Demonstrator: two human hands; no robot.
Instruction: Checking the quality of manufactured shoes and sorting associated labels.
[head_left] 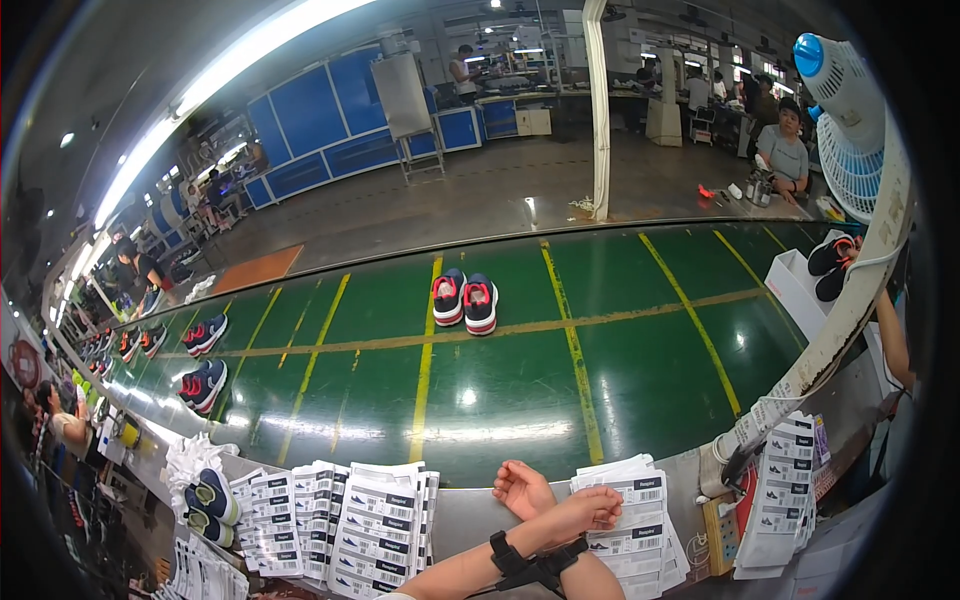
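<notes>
My forearms cross above the near ledge, the left one on top. My left hand [585, 511] reaches over to the right and hangs above a stack of printed label sheets [640, 535]. Its fingers are curled in, with nothing seen in them. To the left of it, my right hand [524, 490] is at the edge of the green conveyor belt [490, 400], loosely closed and holding nothing visible. A black strap with a small device [530, 562] sits at the wrists where the arms cross. Farther up the belt stands a pair of dark sneakers [465, 300] with red lining.
More label sheets [375, 525] lie left of my arms, beside dark shoes with pale soles [212, 505]. Sneakers [204, 385] stand on the belt's left. At right are a curved pole [850, 310], a fan [850, 160], a white shoebox [800, 290] and another person's arm [893, 340].
</notes>
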